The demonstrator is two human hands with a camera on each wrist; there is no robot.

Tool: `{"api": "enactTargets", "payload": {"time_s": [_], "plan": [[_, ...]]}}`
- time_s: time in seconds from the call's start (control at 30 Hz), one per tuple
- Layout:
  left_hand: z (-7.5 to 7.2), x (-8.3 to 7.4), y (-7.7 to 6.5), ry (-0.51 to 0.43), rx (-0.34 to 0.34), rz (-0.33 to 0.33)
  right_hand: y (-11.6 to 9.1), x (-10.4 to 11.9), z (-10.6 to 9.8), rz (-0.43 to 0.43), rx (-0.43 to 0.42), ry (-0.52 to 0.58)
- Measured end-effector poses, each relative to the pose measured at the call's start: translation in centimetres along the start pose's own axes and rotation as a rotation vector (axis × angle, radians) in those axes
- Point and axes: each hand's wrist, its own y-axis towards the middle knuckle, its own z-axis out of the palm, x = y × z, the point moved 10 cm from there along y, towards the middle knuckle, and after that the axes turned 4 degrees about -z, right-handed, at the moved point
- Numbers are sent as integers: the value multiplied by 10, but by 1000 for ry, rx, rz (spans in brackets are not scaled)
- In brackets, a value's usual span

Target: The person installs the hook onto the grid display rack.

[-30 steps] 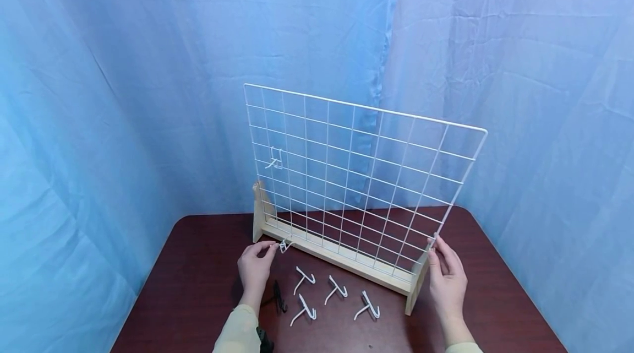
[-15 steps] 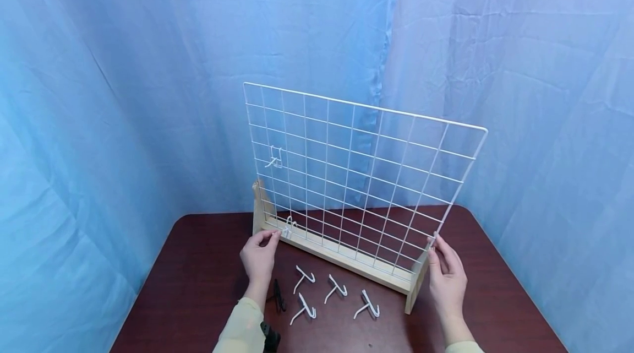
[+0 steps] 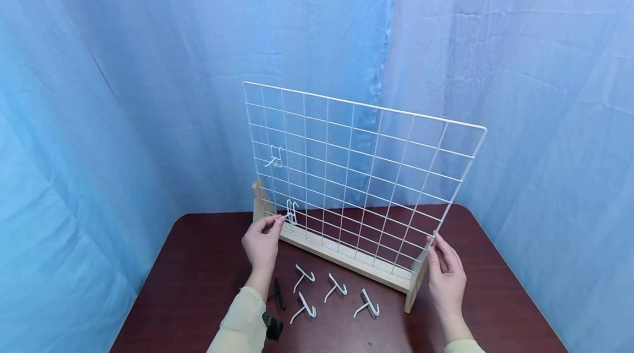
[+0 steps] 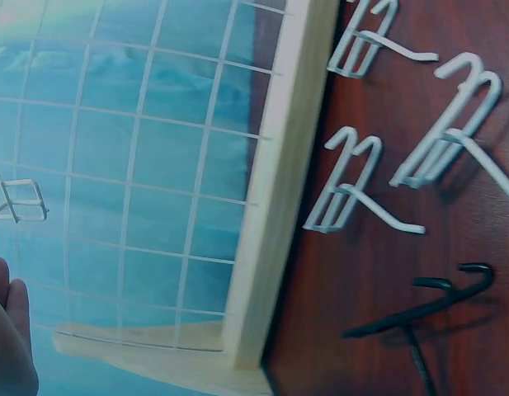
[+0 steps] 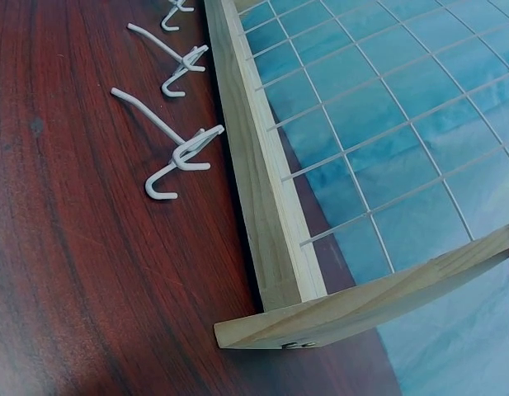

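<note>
My left hand (image 3: 262, 240) pinches a white wire hook (image 3: 292, 213) by its prong, up against the lower left of a white wire grid panel (image 3: 354, 103). In the left wrist view the fingers show at the left edge, below the held hook (image 4: 23, 200). Higher on the panel's left side hangs another white hook (image 3: 275, 157). The panel stands upright in a wooden stand (image 3: 342, 259). My right hand (image 3: 447, 273) holds the panel's right edge with thumb and fingers, just above the stand's right end; only a sliver of it shows in the right wrist view.
Several loose white hooks (image 3: 366, 304) lie on the dark red table (image 3: 193, 276) in front of the stand. A black hook (image 3: 279, 293) lies beside them, near the left forearm. Blue curtains (image 3: 198, 94) surround the table's back and sides.
The left hand has raised the white hook from near the stand's base up to the panel's lower left squares. The right hand stays where it was on the panel's edge.
</note>
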Motion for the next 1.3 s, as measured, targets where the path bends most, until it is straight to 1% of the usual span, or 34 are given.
{"api": "enactTargets", "payload": {"time_s": [0.07, 0.23, 0.47, 0.77, 1.03, 1.13, 1.3], "plan": [[1, -5, 3, -8, -1, 12, 0, 1, 0, -4, -1, 0], [2, -18, 9, 7, -20, 45, 0, 1, 0, -17, -5, 12], [0, -40, 15, 20, -45, 125, 1, -1, 0, -22, -8, 28], [6, -65, 28, 16, -58, 207, 1, 1, 1, -37, 2, -13], [15, -88, 45, 2, -62, 241, 1, 1, 1, -33, 3, -2], [19, -95, 50, 12, -58, 252, 1, 1, 1, -29, 1, -7], [25, -101, 57, 33, -47, 256, 0, 1, 1, -22, 2, -11]]}}
